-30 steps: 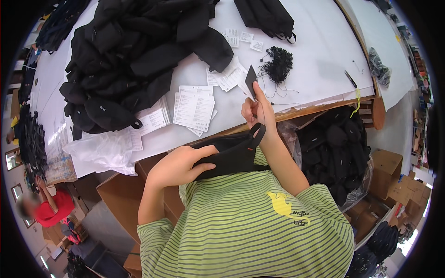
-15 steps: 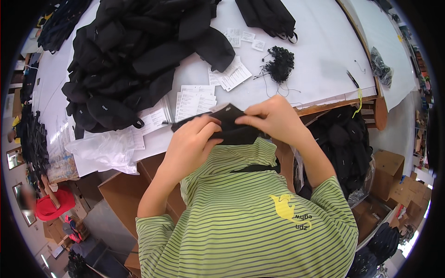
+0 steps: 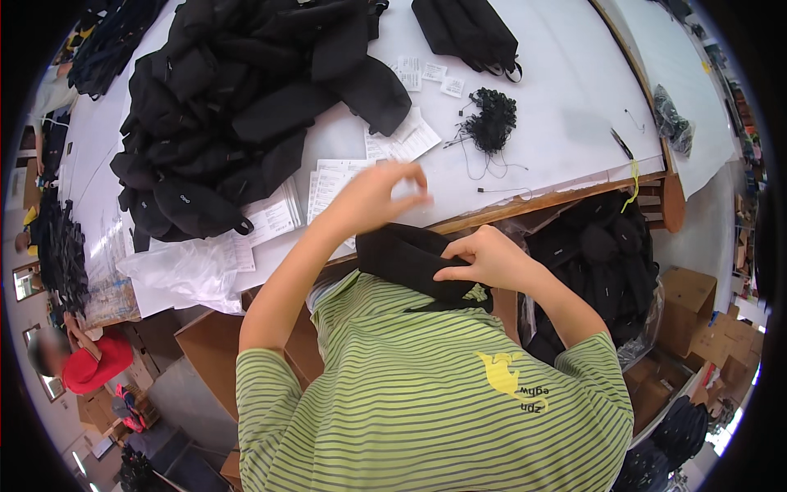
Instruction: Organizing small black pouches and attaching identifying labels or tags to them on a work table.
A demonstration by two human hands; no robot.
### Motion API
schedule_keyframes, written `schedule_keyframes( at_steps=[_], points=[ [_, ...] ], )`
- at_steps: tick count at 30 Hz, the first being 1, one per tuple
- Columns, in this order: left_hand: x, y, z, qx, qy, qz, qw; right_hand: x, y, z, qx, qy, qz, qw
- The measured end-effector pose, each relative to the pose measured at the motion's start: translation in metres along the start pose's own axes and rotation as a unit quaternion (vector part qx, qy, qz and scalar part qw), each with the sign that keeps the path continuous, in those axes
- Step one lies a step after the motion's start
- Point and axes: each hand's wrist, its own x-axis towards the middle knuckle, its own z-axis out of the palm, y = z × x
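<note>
A black fabric bag (image 3: 400,256) lies against my front at the table's near edge. My right hand (image 3: 492,258) is closed on its right side, thumb and forefinger pinching the cloth. Above the bag and over the edge of the table, my left hand (image 3: 381,195) is raised, its thumb and forefinger curved with a gap between them. Motion blurs those fingertips, and nothing shows in them. Beyond that hand, printed white sheets (image 3: 328,182) lie partly covered by it. A tangle of black cords (image 3: 489,121) rests farther right on the table.
A big heap of black bags (image 3: 238,107) covers the table's left side; another black bag (image 3: 467,37) lies at the back. Clear plastic wrap (image 3: 184,266) hangs at the near-left edge. More black bags (image 3: 602,254) fill a container at right. Black snips (image 3: 621,142) lie near the right edge.
My left hand has let go of the bag and moved up and right. My right hand has come down with the bag, nearer my body. A single black cord now lies by the table edge.
</note>
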Motion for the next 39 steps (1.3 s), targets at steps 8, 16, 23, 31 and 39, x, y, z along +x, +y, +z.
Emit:
schedule_keyframes(
  at_steps=[8,16,23,31,39],
  points=[
    [0.060,-0.074,0.006,0.330,0.195,0.090,0.919,-0.018,-0.004,-0.008,-0.048,0.129,-0.048,0.989],
    [0.018,0.017,-0.019,-0.080,0.304,-0.012,0.949,-0.010,0.005,-0.024,-0.174,0.243,-0.060,0.952],
    [-0.015,0.024,-0.017,0.065,0.276,0.068,0.957,0.011,-0.018,-0.031,-0.190,0.286,-0.098,0.934],
    [-0.054,-0.001,0.050,-0.710,0.244,-0.076,0.656,0.036,-0.049,-0.006,-0.077,0.424,-0.187,0.883],
    [-0.046,0.001,0.028,-0.735,0.322,-0.076,0.592,0.039,-0.046,0.010,0.222,0.453,-0.093,0.858]
  ],
)
